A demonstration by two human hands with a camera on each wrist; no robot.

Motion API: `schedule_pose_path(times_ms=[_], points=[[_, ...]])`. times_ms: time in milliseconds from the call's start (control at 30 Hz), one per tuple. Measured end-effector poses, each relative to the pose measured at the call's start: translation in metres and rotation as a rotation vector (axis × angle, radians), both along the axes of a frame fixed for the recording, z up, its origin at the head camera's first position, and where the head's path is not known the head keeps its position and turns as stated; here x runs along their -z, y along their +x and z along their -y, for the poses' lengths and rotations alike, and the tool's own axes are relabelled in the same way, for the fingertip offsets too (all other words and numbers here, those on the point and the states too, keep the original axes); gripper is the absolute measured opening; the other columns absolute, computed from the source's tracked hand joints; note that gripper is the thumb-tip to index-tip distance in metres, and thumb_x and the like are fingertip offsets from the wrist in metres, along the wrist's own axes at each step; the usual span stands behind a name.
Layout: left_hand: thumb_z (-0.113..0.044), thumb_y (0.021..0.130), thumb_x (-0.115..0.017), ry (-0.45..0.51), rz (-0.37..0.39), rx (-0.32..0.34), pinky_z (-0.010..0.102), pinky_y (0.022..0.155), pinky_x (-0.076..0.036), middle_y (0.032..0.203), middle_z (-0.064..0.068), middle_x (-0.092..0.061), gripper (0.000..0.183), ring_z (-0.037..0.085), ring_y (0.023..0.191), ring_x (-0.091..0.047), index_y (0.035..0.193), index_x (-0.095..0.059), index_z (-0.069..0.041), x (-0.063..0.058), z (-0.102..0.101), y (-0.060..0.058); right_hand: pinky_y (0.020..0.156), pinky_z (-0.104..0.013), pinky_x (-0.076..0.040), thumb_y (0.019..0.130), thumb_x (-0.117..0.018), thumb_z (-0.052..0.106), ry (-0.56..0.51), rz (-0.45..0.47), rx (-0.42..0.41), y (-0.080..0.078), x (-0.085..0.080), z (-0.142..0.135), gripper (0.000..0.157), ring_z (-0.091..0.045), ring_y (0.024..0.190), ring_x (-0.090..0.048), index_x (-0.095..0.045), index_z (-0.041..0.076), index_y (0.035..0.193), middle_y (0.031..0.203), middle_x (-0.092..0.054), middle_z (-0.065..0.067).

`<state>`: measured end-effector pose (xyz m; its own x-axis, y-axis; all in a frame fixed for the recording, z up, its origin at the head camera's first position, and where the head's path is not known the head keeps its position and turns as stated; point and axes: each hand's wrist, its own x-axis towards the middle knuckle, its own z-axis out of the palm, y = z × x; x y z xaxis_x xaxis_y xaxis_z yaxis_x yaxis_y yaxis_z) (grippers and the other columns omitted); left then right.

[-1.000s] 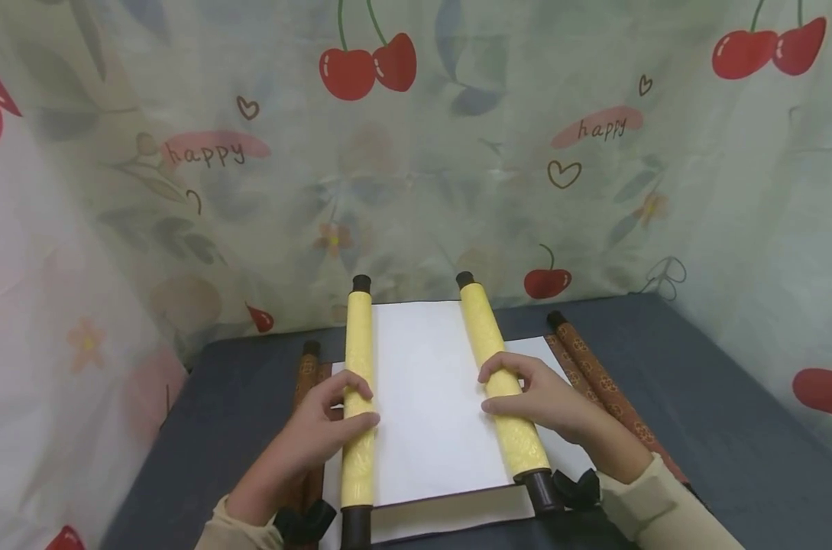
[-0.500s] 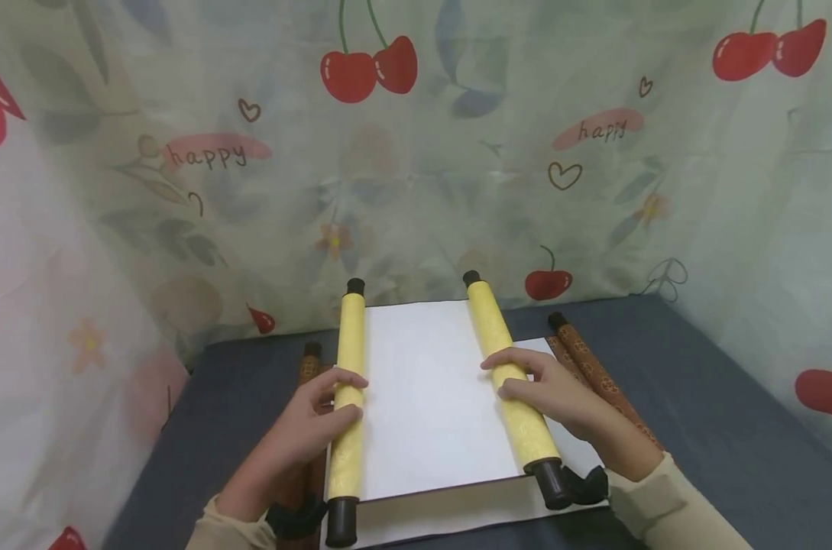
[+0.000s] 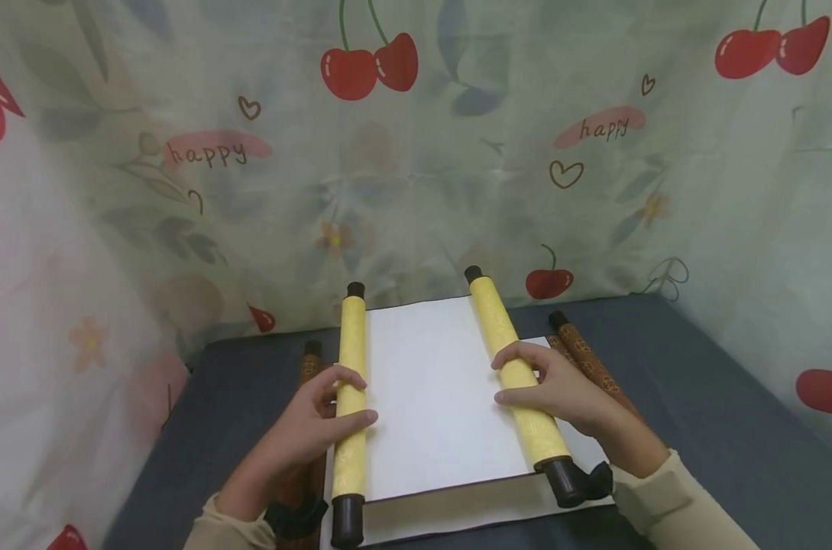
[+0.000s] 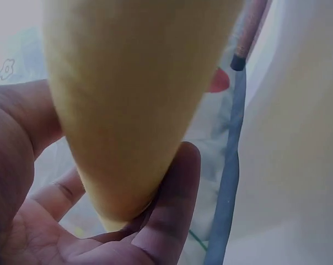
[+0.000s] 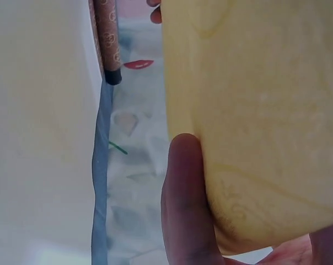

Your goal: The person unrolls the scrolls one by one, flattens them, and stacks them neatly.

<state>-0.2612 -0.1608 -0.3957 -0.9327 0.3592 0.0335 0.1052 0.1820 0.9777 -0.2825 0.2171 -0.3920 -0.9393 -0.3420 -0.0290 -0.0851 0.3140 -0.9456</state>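
Observation:
In the head view, a yellow scroll is partly unrolled, its blank white paper [image 3: 429,397] stretched between a left roll [image 3: 351,336] and a right roll [image 3: 494,313], both with dark end knobs. My left hand [image 3: 312,412] grips the left roll, thumb across its near side and fingers over the top. Around the right roll, my right hand [image 3: 560,389] curls its fingers and thumb at mid-length. Each wrist view is largely filled by yellow roll, with fingers [image 4: 180,176] and a finger [image 5: 186,187] against it. Both rolls lean away from me, above a second scroll.
The second scroll lies beneath on the dark table [image 3: 704,397], its white paper [image 3: 484,516] showing at the near edge. Brown patterned rolls [image 3: 590,363] flank it, the left brown roll [image 3: 310,368] partly hidden. A cherry-print curtain [image 3: 416,191] hangs behind.
The two yellow rolls have moved further apart, the left one slightly left and the right one to the right, so more white paper shows between them. Both thumbs have shifted on the rolls.

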Motion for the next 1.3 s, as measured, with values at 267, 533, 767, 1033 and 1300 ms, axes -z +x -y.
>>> schedule_pose_path(times_ms=[267,533,767,1033,1300], points=[[-0.003,0.093,-0.069,-0.035,-0.025,-0.040,0.040,0.073,-0.060,0.120,0.029,-0.062,0.035,0.027,0.085,-0.071,0.126,-0.058,-0.001,-0.005,0.011,-0.002,0.071,-0.047,-0.062,0.092,-0.079,0.011,-0.005,-0.007,0.018,-0.002,-0.004,-0.007,0.043,-0.033,0.086,-0.069,-0.061,0.009,0.131,0.140,-0.035,-0.024],[-0.001,0.092,-0.062,-0.038,0.005,-0.108,0.040,0.075,-0.058,0.120,0.025,-0.061,0.034,0.029,0.088,-0.068,0.125,-0.061,-0.005,-0.006,0.021,-0.005,0.073,-0.046,-0.061,0.097,-0.067,0.011,0.019,0.006,0.062,-0.003,-0.012,-0.012,0.048,-0.033,0.086,-0.069,-0.057,0.014,0.144,0.137,-0.046,-0.027],[0.001,0.091,-0.060,-0.038,0.011,-0.123,0.040,0.072,-0.058,0.118,0.025,-0.061,0.032,0.028,0.086,-0.068,0.123,-0.060,-0.004,-0.008,0.025,-0.004,0.075,-0.044,-0.059,0.098,-0.060,0.009,-0.007,0.033,0.075,-0.004,-0.014,-0.013,0.042,-0.033,0.090,-0.067,-0.060,0.011,0.141,0.135,-0.048,-0.026],[-0.007,0.093,-0.080,0.009,0.006,-0.098,0.039,0.067,-0.061,0.114,0.021,-0.058,0.038,0.025,0.076,-0.069,0.118,-0.050,-0.002,-0.005,0.023,-0.005,0.065,-0.045,-0.060,0.090,-0.082,0.014,0.036,-0.031,0.057,-0.003,-0.011,-0.015,0.051,-0.034,0.076,-0.068,-0.050,0.012,0.130,0.129,-0.042,-0.026],[-0.007,0.097,-0.075,0.044,0.018,-0.117,0.042,0.073,-0.062,0.126,0.027,-0.056,0.040,0.028,0.086,-0.072,0.123,-0.044,-0.006,-0.013,0.030,0.000,0.071,-0.049,-0.060,0.098,-0.071,0.014,-0.029,0.027,0.069,0.000,-0.022,-0.021,0.050,-0.037,0.084,-0.069,-0.045,0.018,0.141,0.131,-0.043,-0.028]])
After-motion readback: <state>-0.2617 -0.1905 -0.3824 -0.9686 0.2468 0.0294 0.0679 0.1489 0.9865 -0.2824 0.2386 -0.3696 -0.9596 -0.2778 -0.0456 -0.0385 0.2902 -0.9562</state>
